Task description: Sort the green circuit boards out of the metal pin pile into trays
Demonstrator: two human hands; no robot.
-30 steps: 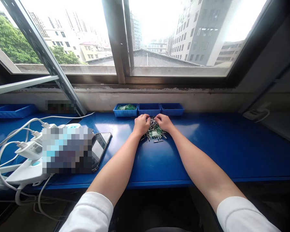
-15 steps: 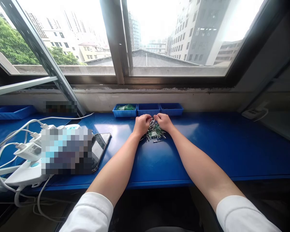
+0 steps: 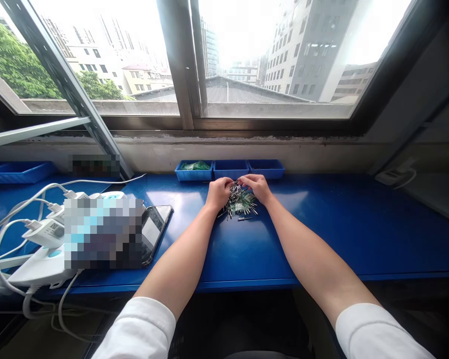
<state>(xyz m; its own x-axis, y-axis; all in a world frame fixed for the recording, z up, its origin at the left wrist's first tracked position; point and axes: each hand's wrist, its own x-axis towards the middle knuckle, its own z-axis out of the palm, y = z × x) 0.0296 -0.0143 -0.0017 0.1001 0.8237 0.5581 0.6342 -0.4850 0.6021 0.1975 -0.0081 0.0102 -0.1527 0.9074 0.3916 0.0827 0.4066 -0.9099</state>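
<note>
A heap of slender dark-and-silver metal pins point(image 3: 230, 209) lies on the blue table, mixed with green-and-white packets point(image 3: 239, 205). One loose pin point(image 3: 245, 219) rests just in front of it. My left hand point(image 3: 219, 193) is over the heap's left back side, fingers curled into a pinch. My right hand point(image 3: 257, 187) comes in from the other side with thumb and fingertips drawn together. Both sets of fingertips nearly meet above the back of the heap. What they pinch is too small to make out.
Behind the hands stand three joined blue bins; the left bin point(image 3: 193, 175) holds green packets. A phone point(image 3: 157, 227), a white power strip point(image 3: 41, 269) with plugged-in chargers and cables, and a blurred-out patch occupy the left. A metal shelf post point(image 3: 97, 130) rises at back left.
My right hand's fingers have stretched slightly and shifted a little over the heap. My left hand stays nearly in place, still pinching.
</note>
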